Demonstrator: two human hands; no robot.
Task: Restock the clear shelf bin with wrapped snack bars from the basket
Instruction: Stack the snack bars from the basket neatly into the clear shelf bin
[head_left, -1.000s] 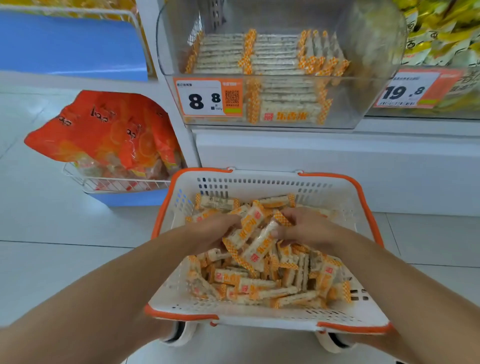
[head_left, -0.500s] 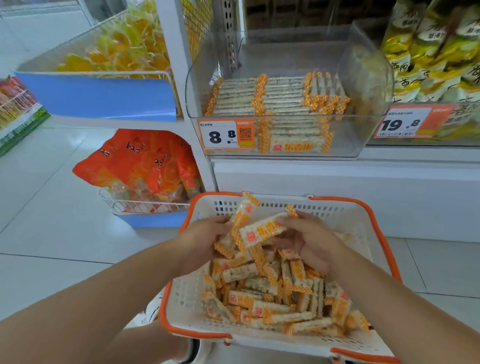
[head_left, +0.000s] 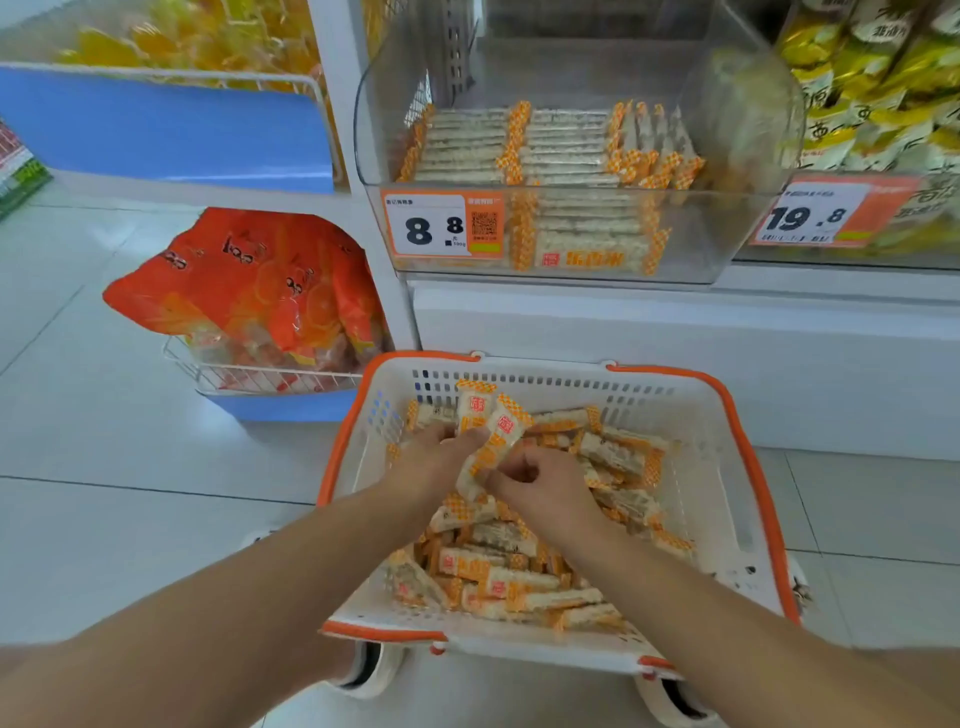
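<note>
We gather snack bars between left hand and right hand, both pinching them above the basket, next lifting toward the far clear bin.

We see a pale tiled floor carrying a white basket with an orange rim at 6 o'clock, and a blue-based wire rack just beside it at 9 o'clock. At 12 o'clock, a white shelf bears a clear bin, price tag "8.8" on its front. At 10 o'clock, another white shelf holds a blue-fronted wire tray. We can't tell whether the basket rests flat on the floor.
</note>
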